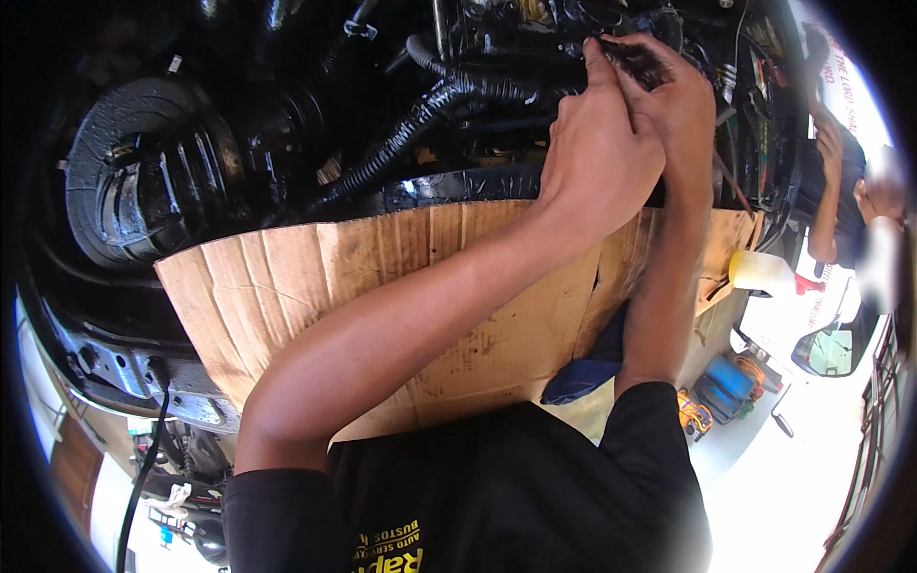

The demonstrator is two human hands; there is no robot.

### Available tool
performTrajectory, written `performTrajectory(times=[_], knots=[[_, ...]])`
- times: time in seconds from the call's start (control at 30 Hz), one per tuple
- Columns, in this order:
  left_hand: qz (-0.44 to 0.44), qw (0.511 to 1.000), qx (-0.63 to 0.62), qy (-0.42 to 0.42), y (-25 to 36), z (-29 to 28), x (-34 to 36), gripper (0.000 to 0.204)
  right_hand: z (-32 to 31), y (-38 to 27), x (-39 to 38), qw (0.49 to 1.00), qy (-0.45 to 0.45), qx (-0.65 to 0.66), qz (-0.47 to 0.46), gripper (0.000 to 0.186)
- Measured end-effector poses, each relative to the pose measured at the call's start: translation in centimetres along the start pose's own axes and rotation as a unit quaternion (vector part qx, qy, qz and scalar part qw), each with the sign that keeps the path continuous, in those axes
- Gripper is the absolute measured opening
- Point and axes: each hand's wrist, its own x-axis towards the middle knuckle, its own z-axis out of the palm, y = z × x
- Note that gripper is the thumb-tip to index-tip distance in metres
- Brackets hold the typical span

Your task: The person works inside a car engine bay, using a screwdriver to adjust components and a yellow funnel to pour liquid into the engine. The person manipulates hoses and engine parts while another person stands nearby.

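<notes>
Both my hands are together over the far right of an open, black engine bay (pixel 516 124). My left hand (pixel 604 153) is closed, its index finger stretched up against a small dark, shiny patch or piece (pixel 642 63). Against it, my right hand (pixel 683 110) curls its fingers around the same dark spot. I cannot make out what the fingers hold. A black corrugated hose (pixel 406 134) runs left of the hands. Below them, a cardboard sheet (pixel 382 286) covers the front edge, and my left forearm crosses above it.
A round black housing (pixel 143 172) sits at the left of the bay. A black cable (pixel 143 487) hangs down there. To the right are a yellowish spray bottle (pixel 759 272), a blue tank (pixel 731 382) on the floor, and another person (pixel 845 181).
</notes>
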Motion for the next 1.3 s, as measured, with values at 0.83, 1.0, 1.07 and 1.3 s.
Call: performTrajectory(times=[0.83, 1.0, 1.07, 1.3], knots=[[0.274, 0.569, 0.771, -0.083, 7.3, -2.8, 11.5, 0.047, -3.7, 0.5, 0.3, 0.988, 0.139, -0.016, 0.062, 0.032], [0.251, 0.592, 0.765, -0.047, 7.2, -1.9, 11.2, 0.046, -3.9, 0.5, 0.8, 0.981, 0.154, -0.012, 0.118, 0.034], [0.249, 0.600, 0.759, -0.039, 7.5, -1.2, 11.1, 0.046, -3.9, 0.8, 1.0, 0.978, 0.175, -0.017, 0.112, 0.036], [0.175, 0.676, 0.714, 0.056, 7.0, -0.1, 4.8, 0.050, -5.1, 2.7, 0.6, 0.930, 0.358, 0.042, 0.067, 0.027]])
